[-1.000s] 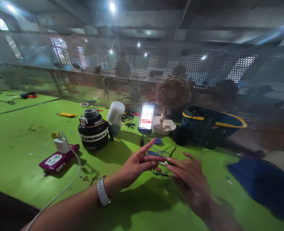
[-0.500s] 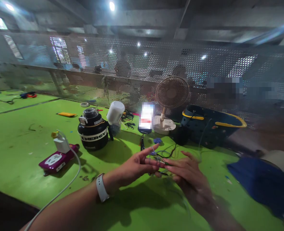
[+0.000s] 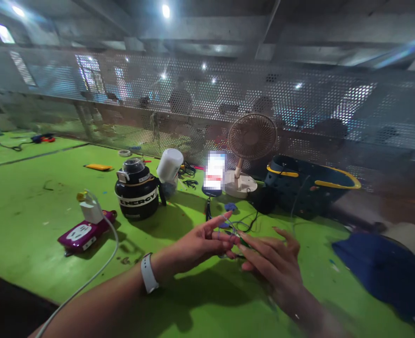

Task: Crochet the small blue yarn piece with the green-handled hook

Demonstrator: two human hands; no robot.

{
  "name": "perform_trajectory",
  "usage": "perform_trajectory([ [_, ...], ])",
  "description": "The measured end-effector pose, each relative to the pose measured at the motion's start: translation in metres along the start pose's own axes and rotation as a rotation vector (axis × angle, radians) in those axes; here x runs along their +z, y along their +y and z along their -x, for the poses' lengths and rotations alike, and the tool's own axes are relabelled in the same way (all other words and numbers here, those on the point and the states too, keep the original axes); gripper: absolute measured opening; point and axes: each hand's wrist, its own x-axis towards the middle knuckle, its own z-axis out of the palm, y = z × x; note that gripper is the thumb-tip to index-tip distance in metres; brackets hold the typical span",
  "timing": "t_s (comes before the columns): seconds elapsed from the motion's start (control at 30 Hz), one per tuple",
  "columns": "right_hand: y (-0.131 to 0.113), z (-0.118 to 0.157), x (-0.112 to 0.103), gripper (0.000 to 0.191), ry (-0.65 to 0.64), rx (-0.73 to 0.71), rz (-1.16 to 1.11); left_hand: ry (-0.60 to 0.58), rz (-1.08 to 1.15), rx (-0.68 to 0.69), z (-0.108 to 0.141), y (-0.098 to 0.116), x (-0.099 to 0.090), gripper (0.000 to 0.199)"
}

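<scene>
Over the green table [image 3: 88,202], my left hand [image 3: 203,240] has its index finger raised, with thin yarn [image 3: 231,224] looped round its fingers; thumb and lower fingers pinch the work. My right hand [image 3: 272,258] meets it fingertip to fingertip, closed on a small tool with a green handle [image 3: 243,242]. The stitched piece between the fingertips is small and mostly hidden. A blue yarn scrap [image 3: 230,206] lies just beyond the hands.
Behind stand a phone [image 3: 214,171] on a holder, a fan [image 3: 252,136] and a dark basket [image 3: 309,188]. Leftward are a black jug [image 3: 137,195], a white bottle [image 3: 170,164] and a purple power strip [image 3: 84,234] with its cable. Blue cloth [image 3: 380,263] lies right.
My right hand has turned slightly and its fingers have spread a little, with the green handle showing more. My left hand has barely moved.
</scene>
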Motion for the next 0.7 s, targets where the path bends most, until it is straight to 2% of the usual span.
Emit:
perform_trajectory([
  [0.13,0.010,0.000,-0.003,0.027,-0.042,0.017,-0.165,-0.088,0.008,-0.063,-0.002,0.008,-0.008,0.072],
  [0.3,0.020,-0.002,-0.008,0.028,-0.095,0.019,-0.310,-0.183,0.016,-0.146,-0.002,0.021,-0.012,0.057],
  [0.7,0.026,-0.015,-0.018,0.025,-0.114,0.007,-0.324,-0.121,-0.070,-0.221,0.001,0.040,-0.022,0.049],
])
